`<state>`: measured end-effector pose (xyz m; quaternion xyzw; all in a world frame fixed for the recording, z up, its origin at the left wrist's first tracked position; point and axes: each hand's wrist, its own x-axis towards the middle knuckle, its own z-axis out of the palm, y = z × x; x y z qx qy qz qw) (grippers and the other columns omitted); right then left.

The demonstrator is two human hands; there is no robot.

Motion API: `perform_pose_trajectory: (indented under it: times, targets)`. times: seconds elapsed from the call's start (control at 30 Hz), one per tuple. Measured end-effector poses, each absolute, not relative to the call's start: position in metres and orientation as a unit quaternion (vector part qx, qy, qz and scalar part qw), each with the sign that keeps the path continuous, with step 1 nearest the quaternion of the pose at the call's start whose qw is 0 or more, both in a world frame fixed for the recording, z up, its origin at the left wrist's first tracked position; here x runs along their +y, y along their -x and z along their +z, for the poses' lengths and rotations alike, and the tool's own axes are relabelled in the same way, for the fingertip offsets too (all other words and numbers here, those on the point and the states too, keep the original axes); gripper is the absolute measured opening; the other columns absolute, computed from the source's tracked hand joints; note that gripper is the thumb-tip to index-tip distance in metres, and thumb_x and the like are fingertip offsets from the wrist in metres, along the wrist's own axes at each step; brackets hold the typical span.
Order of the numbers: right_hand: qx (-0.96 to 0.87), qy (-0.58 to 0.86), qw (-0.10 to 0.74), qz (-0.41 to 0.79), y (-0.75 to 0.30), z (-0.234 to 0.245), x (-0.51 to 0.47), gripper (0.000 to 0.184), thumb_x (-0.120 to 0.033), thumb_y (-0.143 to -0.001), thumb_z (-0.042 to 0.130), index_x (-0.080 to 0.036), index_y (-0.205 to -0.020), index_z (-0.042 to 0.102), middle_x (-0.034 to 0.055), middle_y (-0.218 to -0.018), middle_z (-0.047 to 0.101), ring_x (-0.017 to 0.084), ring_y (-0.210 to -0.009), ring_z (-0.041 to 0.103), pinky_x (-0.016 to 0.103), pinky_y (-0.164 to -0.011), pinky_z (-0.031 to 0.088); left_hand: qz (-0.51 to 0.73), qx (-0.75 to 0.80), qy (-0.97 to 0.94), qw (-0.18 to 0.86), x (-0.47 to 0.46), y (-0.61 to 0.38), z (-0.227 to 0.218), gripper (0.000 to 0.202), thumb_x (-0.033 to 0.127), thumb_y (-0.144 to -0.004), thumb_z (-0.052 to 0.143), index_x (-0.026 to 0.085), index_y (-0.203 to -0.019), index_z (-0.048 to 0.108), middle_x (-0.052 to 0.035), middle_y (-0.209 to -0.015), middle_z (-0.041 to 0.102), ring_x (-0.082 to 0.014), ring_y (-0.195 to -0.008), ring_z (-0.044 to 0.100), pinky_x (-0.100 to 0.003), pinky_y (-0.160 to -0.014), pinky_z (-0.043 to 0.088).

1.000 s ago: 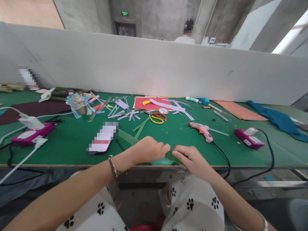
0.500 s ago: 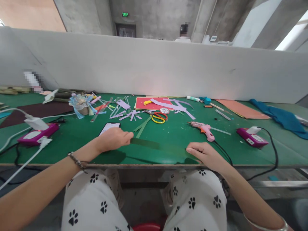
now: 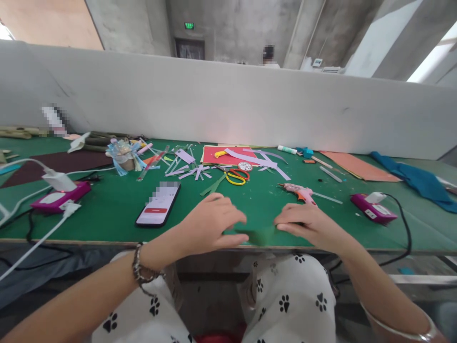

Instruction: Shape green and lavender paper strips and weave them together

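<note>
A green paper strip, blurred by motion, hangs above the front edge of the green table. My right hand pinches its right end between thumb and fingers. Close to the strip's left end is my left hand, its thumb and fingers apart; whether they touch the paper is hard to make out. Beyond the hands lie red-and-yellow scissors and cut green strips. The pink glue gun rests just behind my right hand, partly covered by it.
A phone lies left of my left hand. Purple power strips with cables stand at both sides. Lilac paper strips, red paper and a glue stick lie further back, before a grey partition.
My left hand has moved right, off the phone and towards my right hand, and its fingers have spread. The strip, stretched between both hands before, now hangs from my right hand.
</note>
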<state>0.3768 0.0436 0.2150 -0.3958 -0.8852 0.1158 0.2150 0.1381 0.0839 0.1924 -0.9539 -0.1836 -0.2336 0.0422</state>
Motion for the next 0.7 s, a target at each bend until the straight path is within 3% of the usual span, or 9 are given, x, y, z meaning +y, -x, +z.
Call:
perform_pose_trajectory:
  times: [0.1,0.17,0.27,0.33,0.4,0.47,0.57,0.7]
  targets:
    - [-0.875,0.421,0.224,0.082,-0.385,0.22,0.041,0.042,-0.044,-0.087,0.034,-0.021,-0.063,0.06,0.0003,-0.051,0.053,0.011,-0.049,0.046,0.023,-0.055,0.038,-0.239,-0.181,0.954,-0.004,0.076,-0.141,0.19,0.05,0.035,-0.092,0.023,0.018,-0.055,0.051,0.0041,-0.044,0.049,-0.0085,-0.044,0.041,-0.025,-0.063,0.036]
    - [-0.872,0.435,0.217,0.06,-0.39,0.222,0.039,0.041,-0.042,-0.087,0.035,-0.021,-0.062,0.06,0.0012,-0.055,0.056,0.011,-0.052,0.047,0.023,-0.057,0.039,-0.261,-0.207,0.941,-0.061,0.073,-0.14,0.19,0.046,0.037,-0.091,0.023,0.017,-0.06,0.052,0.0019,-0.055,0.055,-0.0091,-0.052,0.047,-0.023,-0.062,0.037]
    - [-0.881,0.426,0.199,0.049,-0.39,0.223,0.037,0.036,-0.037,-0.087,0.037,-0.021,-0.065,0.06,0.001,-0.058,0.059,0.011,-0.056,0.05,0.023,-0.058,0.039,-0.282,-0.266,0.906,-0.171,0.067,-0.146,0.193,0.028,0.037,-0.087,0.036,0.016,-0.091,0.054,-0.0037,-0.086,0.062,-0.0117,-0.076,0.055,-0.021,-0.065,0.041]
    - [-0.885,0.421,0.191,0.048,-0.388,0.225,0.038,0.035,-0.036,-0.088,0.037,-0.021,-0.066,0.059,0.0005,-0.058,0.058,0.012,-0.056,0.05,0.023,-0.056,0.038,-0.239,-0.283,0.896,-0.243,0.065,-0.152,0.193,0.024,0.035,-0.084,0.042,0.016,-0.092,0.054,-0.0002,-0.076,0.061,-0.0108,-0.068,0.056,-0.019,-0.06,0.041]
    - [-0.886,0.427,0.173,0.048,-0.388,0.227,0.04,0.036,-0.036,-0.088,0.035,-0.02,-0.066,0.058,0.0005,-0.059,0.058,0.012,-0.056,0.051,0.023,-0.055,0.038,-0.201,-0.283,0.892,-0.29,0.066,-0.154,0.191,0.023,0.032,-0.085,0.042,0.016,-0.075,0.055,0.0056,-0.054,0.052,-0.0082,-0.052,0.051,-0.017,-0.052,0.037]
    - [-0.887,0.439,0.136,0.043,-0.391,0.227,0.043,0.036,-0.035,-0.088,0.033,-0.02,-0.065,0.056,0.0007,-0.058,0.058,0.012,-0.055,0.051,0.023,-0.054,0.039,-0.211,-0.284,0.889,-0.292,0.069,-0.153,0.189,0.03,0.029,-0.087,0.039,0.016,-0.064,0.053,0.0064,-0.049,0.047,-0.0068,-0.047,0.047,-0.017,-0.049,0.034]
    - [-0.884,0.459,0.083,-0.028,-0.387,0.222,0.043,0.033,-0.028,-0.087,0.033,-0.02,-0.064,0.055,0.001,-0.058,0.058,0.013,-0.056,0.052,0.028,-0.063,0.041,-0.234,-0.307,0.892,-0.234,0.073,-0.148,0.185,0.031,0.026,-0.088,0.037,0.017,-0.064,0.055,0.005,-0.056,0.053,-0.0072,-0.05,0.046,-0.018,-0.049,0.031]
    - [-0.881,0.44,0.122,-0.123,-0.354,0.208,0.037,0.022,-0.019,-0.083,0.037,-0.02,-0.084,0.059,0.002,-0.072,0.063,0.015,-0.068,0.056,0.038,-0.086,0.034,-0.212,-0.321,0.906,-0.175,0.073,-0.153,0.182,0.031,0.027,-0.088,0.036,0.018,-0.068,0.058,0.0046,-0.056,0.055,-0.0085,-0.049,0.046,-0.019,-0.047,0.029]
